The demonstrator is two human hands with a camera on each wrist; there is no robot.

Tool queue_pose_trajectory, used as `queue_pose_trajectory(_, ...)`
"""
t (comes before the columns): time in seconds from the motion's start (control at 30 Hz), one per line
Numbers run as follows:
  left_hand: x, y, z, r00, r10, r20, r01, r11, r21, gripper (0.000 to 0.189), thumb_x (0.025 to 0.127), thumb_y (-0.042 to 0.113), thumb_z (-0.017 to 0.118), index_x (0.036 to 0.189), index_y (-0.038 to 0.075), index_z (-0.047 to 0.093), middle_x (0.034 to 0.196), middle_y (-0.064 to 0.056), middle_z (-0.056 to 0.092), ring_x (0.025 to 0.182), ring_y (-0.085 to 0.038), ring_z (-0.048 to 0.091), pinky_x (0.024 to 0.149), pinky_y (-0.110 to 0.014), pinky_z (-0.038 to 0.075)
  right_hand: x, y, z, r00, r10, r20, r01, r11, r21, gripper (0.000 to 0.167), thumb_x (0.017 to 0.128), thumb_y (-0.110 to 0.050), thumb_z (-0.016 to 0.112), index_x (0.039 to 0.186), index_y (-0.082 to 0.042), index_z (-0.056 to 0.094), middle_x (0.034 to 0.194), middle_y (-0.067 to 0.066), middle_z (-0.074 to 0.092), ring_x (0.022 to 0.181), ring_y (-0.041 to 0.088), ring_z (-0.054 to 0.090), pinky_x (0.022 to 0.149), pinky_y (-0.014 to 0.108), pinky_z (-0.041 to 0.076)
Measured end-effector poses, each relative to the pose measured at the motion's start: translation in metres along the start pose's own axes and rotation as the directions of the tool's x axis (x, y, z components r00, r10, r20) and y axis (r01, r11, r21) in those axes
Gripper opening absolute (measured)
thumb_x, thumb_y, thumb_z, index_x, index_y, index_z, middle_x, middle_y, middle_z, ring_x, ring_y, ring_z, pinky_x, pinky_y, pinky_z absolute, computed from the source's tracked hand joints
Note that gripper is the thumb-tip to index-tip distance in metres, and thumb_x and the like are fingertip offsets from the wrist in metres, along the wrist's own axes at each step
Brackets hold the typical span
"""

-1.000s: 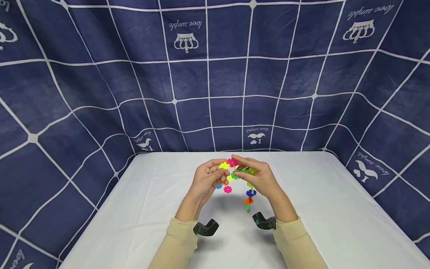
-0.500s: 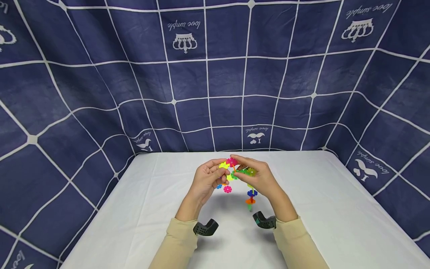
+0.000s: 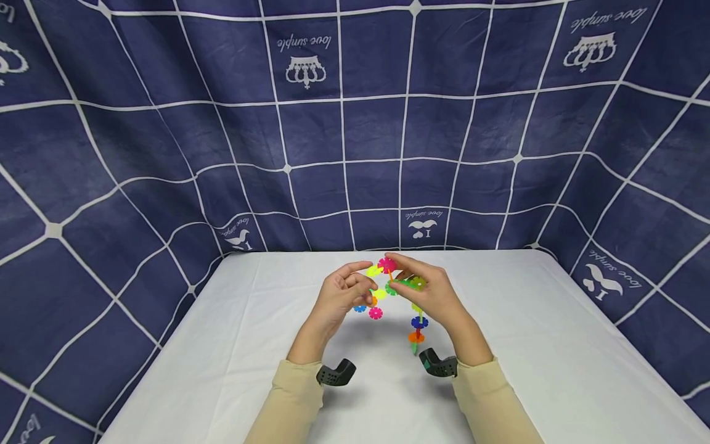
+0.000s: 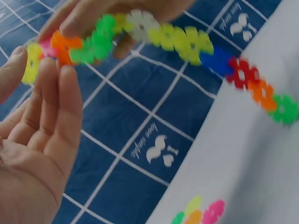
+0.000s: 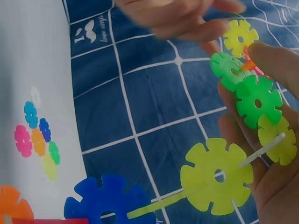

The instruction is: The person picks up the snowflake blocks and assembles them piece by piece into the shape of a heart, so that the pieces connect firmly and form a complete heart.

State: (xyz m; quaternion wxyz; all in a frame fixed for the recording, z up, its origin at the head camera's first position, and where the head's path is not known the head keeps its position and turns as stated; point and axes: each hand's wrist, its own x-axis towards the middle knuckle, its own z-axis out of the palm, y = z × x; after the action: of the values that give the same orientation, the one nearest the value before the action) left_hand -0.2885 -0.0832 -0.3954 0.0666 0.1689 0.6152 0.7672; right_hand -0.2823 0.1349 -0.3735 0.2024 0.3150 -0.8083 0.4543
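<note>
The right hand (image 3: 429,290) pinches a long, bumpy chain of bright plastic flower-shaped discs (image 4: 180,39) near its top end, up above the tabletop. The left hand (image 3: 341,296) has loose, slightly bent fingers just beside the yellow disc (image 5: 240,38) at the chain's tip; I can't tell if they touch. The chain's other end, a green disc (image 4: 284,109), hangs low. Left of the hanging chain, loose plastic flower discs (image 5: 38,142) of many colours lie on the white cloth-covered tabletop (image 3: 222,351). Behind the chain is a dark blue cloth (image 3: 371,129) with white lines.

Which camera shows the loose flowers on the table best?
The right wrist view: the loose flowers lie uncovered there. The head view shows them small, partly behind the left hand; the left wrist view cuts them off at the bottom.
</note>
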Motion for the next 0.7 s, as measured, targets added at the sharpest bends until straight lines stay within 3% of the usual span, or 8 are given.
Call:
queue_pose_trajectory(0.17,0.005,-0.014,-0.007,0.996,-0.024,-0.081,0.036,0.988,0.151,0.039,0.093,0.014,0.07,0.131,0.008,0.06,0.096,0.0,0.072,0.075,-0.013,0.067,0.075,-0.031,0.061,0.0,0.001,-0.002,1.0,0.01,-0.014,-0.01,1.0,-0.001,0.054,0.085,-0.009,0.079,0.136,-0.014,0.063,0.124,0.008,0.072,0.089,0.017,0.072,0.078,0.025,0.06)
queue_pose_trajectory(0.27,0.009,-0.025,-0.009,0.993,-0.021,-0.114,0.051,0.964,0.261,0.035,0.093,0.015,0.071,0.126,0.011,0.064,0.104,-0.006,0.072,0.082,-0.013,0.068,0.08,-0.037,0.061,0.0,0.001,-0.003,1.0,0.016,-0.019,-0.016,1.0,-0.002,0.054,0.085,-0.01,0.079,0.136,-0.015,0.062,0.125,0.008,0.071,0.089,0.017,0.072,0.078,0.025,0.06)
queue_pose_trajectory(0.47,0.015,-0.051,-0.01,0.995,0.046,-0.086,0.005,0.858,0.513,0.034,0.089,0.01,0.073,0.122,0.01,0.068,0.115,-0.014,0.072,0.095,-0.021,0.067,0.076,-0.028,0.056,-0.001,0.002,-0.005,0.999,-0.002,-0.041,0.002,1.0,-0.007,0.054,0.085,-0.009,0.079,0.136,-0.013,0.063,0.123,0.008,0.072,0.088,0.017,0.072,0.076,0.025,0.06)
queue_pose_trajectory(0.7,0.016,-0.077,-0.018,0.999,0.019,-0.028,0.004,0.762,0.647,0.038,0.087,0.007,0.074,0.124,0.004,0.065,0.12,-0.012,0.071,0.099,-0.026,0.069,0.077,-0.026,0.057,-0.001,0.005,-0.006,0.998,-0.011,-0.056,0.01,1.0,-0.011,0.055,0.085,-0.011,0.079,0.136,-0.015,0.062,0.121,0.008,0.073,0.087,0.017,0.072,0.076,0.026,0.06)
